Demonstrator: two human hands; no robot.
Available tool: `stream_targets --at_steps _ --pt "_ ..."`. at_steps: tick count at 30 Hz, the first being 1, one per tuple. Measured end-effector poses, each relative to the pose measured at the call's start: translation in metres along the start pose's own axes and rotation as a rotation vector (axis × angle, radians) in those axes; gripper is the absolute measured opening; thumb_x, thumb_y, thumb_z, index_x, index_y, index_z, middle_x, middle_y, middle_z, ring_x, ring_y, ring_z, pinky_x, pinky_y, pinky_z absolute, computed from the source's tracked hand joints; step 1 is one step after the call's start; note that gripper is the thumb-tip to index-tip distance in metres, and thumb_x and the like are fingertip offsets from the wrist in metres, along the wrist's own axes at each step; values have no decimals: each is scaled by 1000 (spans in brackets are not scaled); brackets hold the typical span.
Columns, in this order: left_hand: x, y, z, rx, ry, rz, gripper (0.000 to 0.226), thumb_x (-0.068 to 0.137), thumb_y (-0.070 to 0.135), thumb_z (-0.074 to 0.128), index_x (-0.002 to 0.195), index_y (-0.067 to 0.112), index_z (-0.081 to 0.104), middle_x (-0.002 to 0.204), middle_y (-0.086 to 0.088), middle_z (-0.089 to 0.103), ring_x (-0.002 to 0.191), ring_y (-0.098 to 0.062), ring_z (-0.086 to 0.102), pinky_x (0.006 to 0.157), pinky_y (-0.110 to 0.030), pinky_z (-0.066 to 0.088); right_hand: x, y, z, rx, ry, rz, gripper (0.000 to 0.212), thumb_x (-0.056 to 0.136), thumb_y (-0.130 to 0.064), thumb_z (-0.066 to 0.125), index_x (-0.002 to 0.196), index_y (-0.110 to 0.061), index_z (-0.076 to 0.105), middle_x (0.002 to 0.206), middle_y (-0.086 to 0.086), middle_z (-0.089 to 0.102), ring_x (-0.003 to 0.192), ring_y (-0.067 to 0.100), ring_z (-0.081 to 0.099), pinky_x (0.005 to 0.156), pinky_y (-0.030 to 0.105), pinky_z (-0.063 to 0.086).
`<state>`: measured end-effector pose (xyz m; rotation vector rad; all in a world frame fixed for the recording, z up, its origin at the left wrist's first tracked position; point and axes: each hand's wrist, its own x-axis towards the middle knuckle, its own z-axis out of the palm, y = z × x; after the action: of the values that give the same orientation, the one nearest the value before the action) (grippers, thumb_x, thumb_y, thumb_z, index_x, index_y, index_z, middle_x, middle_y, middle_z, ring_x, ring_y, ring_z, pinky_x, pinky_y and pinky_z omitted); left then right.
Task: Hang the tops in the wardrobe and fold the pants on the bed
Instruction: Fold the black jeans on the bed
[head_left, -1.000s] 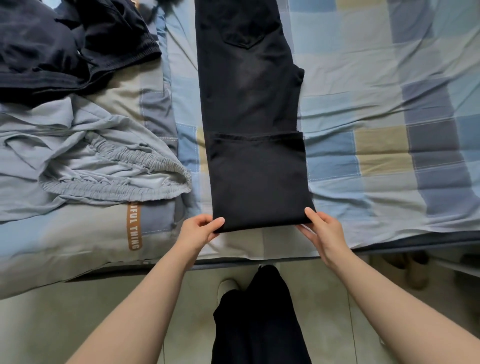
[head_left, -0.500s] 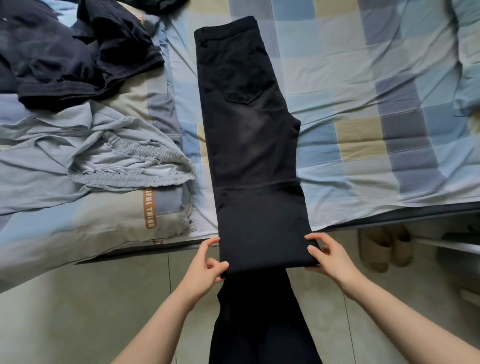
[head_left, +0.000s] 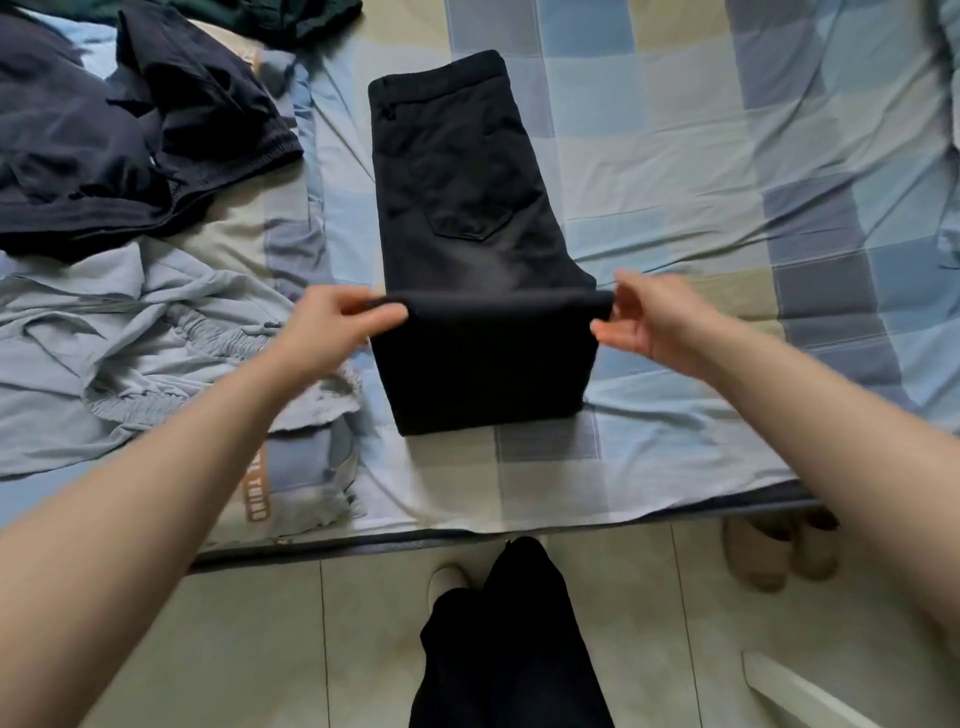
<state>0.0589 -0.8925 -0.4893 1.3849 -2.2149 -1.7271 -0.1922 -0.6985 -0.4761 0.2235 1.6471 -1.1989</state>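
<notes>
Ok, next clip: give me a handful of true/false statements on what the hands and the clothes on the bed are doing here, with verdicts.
1. Both hands hold the folded edge of the black pants. True: the left hand pinches one end and the right hand the other.
2. The black pants hang off the bed's edge. False: they lie wholly on the checked sheet.
3. A back pocket shows on the pants' upper part. True.
4. The light blue garment lies to the right of the pants. False: it lies to their left, below the dark navy clothes.
5. The pants' waistband points toward the person. False: it is at the far end.
</notes>
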Motion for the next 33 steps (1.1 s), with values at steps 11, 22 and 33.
stream_targets --at_steps 11,22,33 --pt "86 -84 75 -218 63 -590 40 90 14 68 127 1 57 111 -5 62 82 -13 65 71 -22 52 129 49 -7 -350 36 197 27 98 -27 50 117 -9 58 130 17 58 110 30 61 87 36 49" --pt "65 -109 94 -182 119 -379 33 94 6 58 123 22 54 123 -1 65 106 -12 62 87 -23 48 148 93 -14 -691 -125 17 27 87 -27 67 80 -16 43 75 -1 40 66 12 37 58 23 31" --pt "147 -20 120 768 278 19 70 83 8 59 147 8 31 144 -14 39 133 -34 36 112 -42 28 154 94 -22 -948 -198 115 42 90 -41 60 70 -16 33 68 5 50 64 22 54 61 30 43"
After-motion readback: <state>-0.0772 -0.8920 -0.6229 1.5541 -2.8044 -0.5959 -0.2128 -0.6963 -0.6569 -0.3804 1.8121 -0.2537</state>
